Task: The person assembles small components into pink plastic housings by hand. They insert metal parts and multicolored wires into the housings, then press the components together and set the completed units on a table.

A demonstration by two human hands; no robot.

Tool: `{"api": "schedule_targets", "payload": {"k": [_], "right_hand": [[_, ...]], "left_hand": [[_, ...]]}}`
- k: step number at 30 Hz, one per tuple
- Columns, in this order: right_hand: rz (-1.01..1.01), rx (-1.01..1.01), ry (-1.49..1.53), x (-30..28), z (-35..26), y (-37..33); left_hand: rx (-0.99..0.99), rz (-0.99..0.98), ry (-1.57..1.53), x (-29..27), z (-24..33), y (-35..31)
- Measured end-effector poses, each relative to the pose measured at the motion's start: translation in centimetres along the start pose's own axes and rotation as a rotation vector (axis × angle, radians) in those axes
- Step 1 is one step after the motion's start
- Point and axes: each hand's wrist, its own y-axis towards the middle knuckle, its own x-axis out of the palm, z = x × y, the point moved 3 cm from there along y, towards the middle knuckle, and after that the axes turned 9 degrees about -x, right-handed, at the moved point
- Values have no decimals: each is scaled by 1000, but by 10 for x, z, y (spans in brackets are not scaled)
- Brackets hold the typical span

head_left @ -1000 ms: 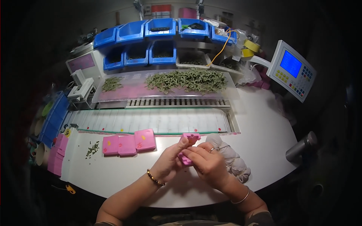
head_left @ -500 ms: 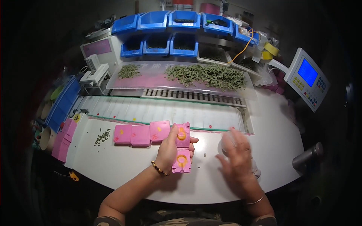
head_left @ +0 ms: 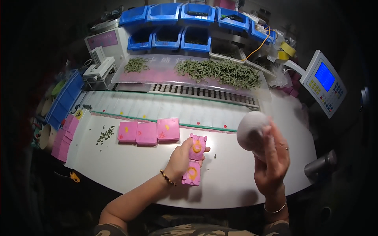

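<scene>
My left hand (head_left: 179,163) is wrapped round a pink rubber mould (head_left: 191,176), spread into two halves end to end. Each half carries a yellow ring-shaped mark on its inner face. Raised at the right, my right hand (head_left: 273,167) grips a white, rounded powder bag (head_left: 252,131) from below, clear of the mould; its far side is hidden. Three pink mould blocks (head_left: 168,129) stand in a row beyond my left hand, with small yellow and red marks on top.
Small dark green pieces (head_left: 105,135) lie scattered at the left. A white conveyor (head_left: 165,110) runs behind the blocks, below a clear shelf with green wax-like trees (head_left: 220,72). Blue bins (head_left: 163,13) line the back. A keypad display (head_left: 325,80) and metal cylinder (head_left: 321,163) stand right.
My right hand has lifted the white powder bag off the table, up and to the right. The mould in my left hand has shifted slightly right and tilted.
</scene>
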Motion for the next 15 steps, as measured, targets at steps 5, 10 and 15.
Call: {"api": "schedule_targets", "payload": {"k": [5, 10, 15], "right_hand": [[-366, -370, 92, 27, -41, 2], [-404, -236, 162, 42, -18, 3], [-111, -107, 79, 22, -6, 33]], "left_hand": [[-20, -11, 123, 12, 20, -17], [140, 25, 183, 5, 2, -13], [8, 0, -108, -4, 3, -13]]}}
